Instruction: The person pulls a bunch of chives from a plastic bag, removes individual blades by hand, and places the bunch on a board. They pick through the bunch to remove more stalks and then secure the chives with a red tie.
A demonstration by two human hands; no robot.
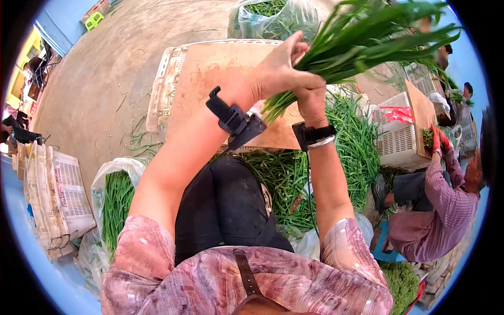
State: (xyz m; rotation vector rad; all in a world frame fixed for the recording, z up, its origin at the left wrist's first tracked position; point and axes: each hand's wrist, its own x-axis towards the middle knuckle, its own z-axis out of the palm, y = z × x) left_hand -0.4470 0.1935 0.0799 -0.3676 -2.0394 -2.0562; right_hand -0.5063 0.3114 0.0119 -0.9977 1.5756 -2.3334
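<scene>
Both of my hands are raised in front of me around one bunch of long green chives (362, 44). My left hand (281, 68) wraps over the stems from above, and my right hand (311, 100) grips the bunch just below it near the cut ends. The leaves fan out up and to the right. A black strap with a device sits on each wrist. Under my hands lies a brown board (210, 79) on top of a white plastic crate (160, 89).
A heap of loose chives (346, 152) lies beyond my knees. Plastic bags of chives stand at the left (118, 199) and far ahead (273, 18). Stacked white crates (58, 194) stand left. A person in a striped shirt (436, 210) works at another crate on the right.
</scene>
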